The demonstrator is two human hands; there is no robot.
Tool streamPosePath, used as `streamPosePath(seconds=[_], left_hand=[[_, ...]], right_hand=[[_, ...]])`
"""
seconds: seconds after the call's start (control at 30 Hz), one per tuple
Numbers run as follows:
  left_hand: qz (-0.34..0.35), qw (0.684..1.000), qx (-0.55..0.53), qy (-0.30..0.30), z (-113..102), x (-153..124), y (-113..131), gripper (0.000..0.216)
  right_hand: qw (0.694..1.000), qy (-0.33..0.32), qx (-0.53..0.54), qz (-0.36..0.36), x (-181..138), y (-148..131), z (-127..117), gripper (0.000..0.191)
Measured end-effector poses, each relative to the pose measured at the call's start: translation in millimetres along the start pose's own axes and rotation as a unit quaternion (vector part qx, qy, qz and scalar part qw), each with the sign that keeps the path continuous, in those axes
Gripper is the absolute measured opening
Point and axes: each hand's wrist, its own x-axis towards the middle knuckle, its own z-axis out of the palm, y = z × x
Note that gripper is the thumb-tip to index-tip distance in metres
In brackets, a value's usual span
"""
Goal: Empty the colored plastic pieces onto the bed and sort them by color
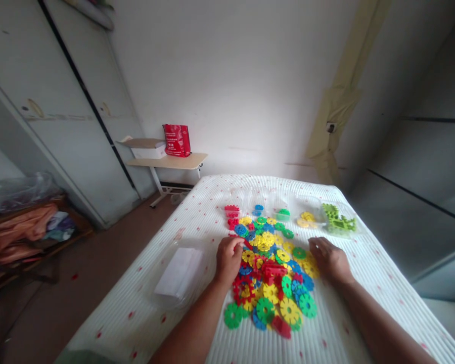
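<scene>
head view: left hand (228, 257) curled

I note a loose heap of notched plastic discs (271, 292) in yellow, green and blue, overlapping, some flat, some tilted, spread across white ribbed cloth (205, 202). Red notched pieces (273, 272) lie among them.

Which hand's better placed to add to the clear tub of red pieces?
Left hand, likely: a red piece is at its fingertips, and the tub is nearer it than the right hand.
</scene>
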Motion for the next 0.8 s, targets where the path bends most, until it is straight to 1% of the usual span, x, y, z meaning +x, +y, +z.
streamPosePath(seconds=[0.07,0.13,0.23,0.33,0.5,0.57,0.67,0.8], left_hand=[[-0.003,1.000,0.004,0.002,0,-1,0,0.021],[-0.010,1.000,0.008,0.005,1,-1,-1,0.021],[-0.015,1.000,0.018,0.010,1,-1,-1,0.021],[-0.019,0.999,0.051,0.000,-1,7,0,0.022],[-0.054,0.980,0.163,-0.101,-2,37,9,0.028],[-0.058,0.974,0.186,-0.117,3,51,13,0.028],[-0.072,0.959,0.234,-0.142,16,69,18,0.031],[-0.068,0.934,0.281,-0.212,29,86,18,0.033]], right_hand=[[0.997,0.023,0.019,0.066,-2,9,3,0.035],[0.991,0.028,0.033,0.123,0,14,6,0.036],[0.986,0.008,0.041,0.162,4,15,9,0.036],[0.987,-0.011,0.039,0.155,4,13,9,0.037],[0.988,-0.035,0.033,0.148,3,9,9,0.036],[0.987,-0.040,0.033,0.153,3,9,8,0.035],[0.987,-0.037,0.033,0.153,4,9,8,0.035],[0.987,-0.037,0.044,0.151,4,7,7,0.034]])
